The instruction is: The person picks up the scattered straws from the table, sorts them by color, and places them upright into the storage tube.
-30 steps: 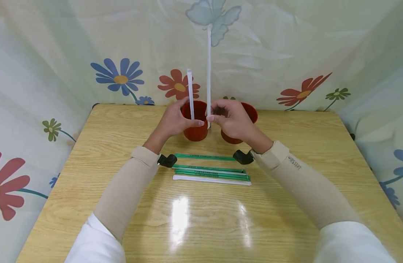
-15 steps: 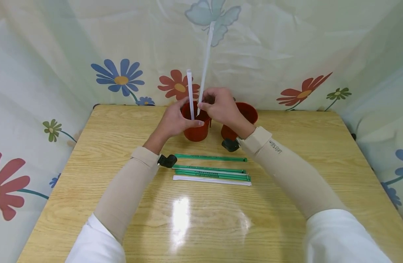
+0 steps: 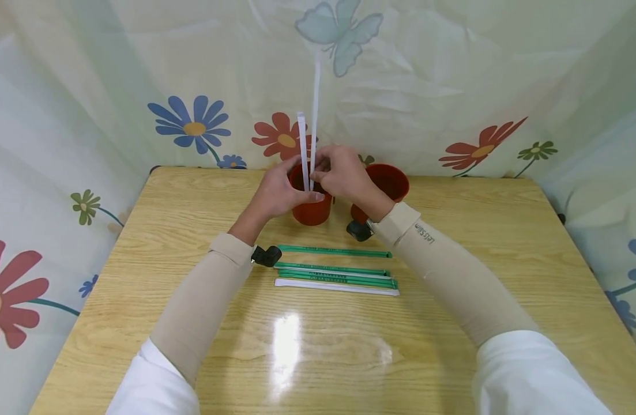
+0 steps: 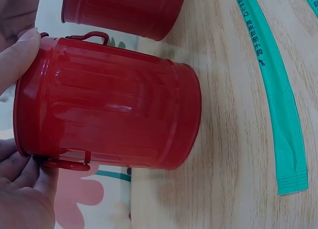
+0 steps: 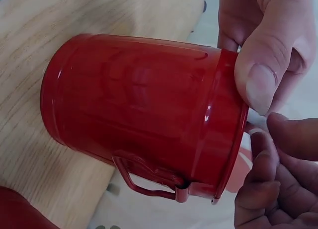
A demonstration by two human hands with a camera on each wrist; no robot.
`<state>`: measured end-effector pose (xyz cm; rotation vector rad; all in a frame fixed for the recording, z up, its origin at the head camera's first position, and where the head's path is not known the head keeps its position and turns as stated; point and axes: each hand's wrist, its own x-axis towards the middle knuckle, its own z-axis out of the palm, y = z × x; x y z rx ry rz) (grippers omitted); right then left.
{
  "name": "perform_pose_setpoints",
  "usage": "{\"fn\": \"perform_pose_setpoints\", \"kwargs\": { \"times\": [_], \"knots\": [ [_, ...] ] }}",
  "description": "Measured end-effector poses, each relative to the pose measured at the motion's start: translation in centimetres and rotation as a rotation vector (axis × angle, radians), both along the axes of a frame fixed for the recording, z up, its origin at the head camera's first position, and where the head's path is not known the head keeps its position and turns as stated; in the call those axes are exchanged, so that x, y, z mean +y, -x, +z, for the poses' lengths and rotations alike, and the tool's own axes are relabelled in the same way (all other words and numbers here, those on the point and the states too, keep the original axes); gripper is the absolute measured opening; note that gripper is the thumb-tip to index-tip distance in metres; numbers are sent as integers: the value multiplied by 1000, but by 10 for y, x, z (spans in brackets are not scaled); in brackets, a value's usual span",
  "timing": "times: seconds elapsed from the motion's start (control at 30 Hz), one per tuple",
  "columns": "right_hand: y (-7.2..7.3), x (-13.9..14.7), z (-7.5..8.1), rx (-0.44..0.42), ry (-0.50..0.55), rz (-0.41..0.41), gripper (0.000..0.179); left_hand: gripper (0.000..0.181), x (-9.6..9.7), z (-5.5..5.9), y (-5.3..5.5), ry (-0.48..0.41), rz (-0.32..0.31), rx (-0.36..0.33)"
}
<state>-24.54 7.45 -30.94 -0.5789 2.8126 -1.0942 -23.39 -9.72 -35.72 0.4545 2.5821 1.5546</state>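
Note:
My left hand (image 3: 277,190) grips the left red metal bucket (image 3: 312,215) at its rim, thumb along the near side. Small loop handles show on this ribbed bucket in both wrist views. One white wrapped straw (image 3: 303,144) stands in it, leaning against the rim near the left thumb. Over the same mouth, my right hand (image 3: 342,172) pinches a second, longer-looking white wrapped straw (image 3: 315,104) near its lower end. That end is down inside the opening. In the right wrist view, the right fingertips (image 5: 263,144) are right at the rim.
Another red bucket (image 3: 391,180) stands just right, partly behind the right forearm. In front lie several green wrapped straws (image 3: 333,252) and a white wrapped straw (image 3: 338,287), side by side across the wooden table (image 3: 234,346). A flowered curtain (image 3: 411,104) hangs behind.
My right hand has moved left from the gap between the buckets to the left bucket's mouth, bringing its straw in and then lower. The left hand keeps its grip.

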Motion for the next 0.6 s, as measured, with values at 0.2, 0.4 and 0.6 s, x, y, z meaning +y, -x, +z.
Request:
{"fn": "perform_pose_setpoints", "kwargs": {
  "times": [0.2,0.4,0.6],
  "knots": [
    [-3,6,-1,-32,-29,-37,20,79,3,-3,-1,-8,-16,-10],
    [-9,14,0,-19,8,-2,19,77,1,-1,0,-4,-4,-11],
    [-23,25,-2,7,18,36,15,77,0,0,-1,-1,-5,-10]
  ]
}}
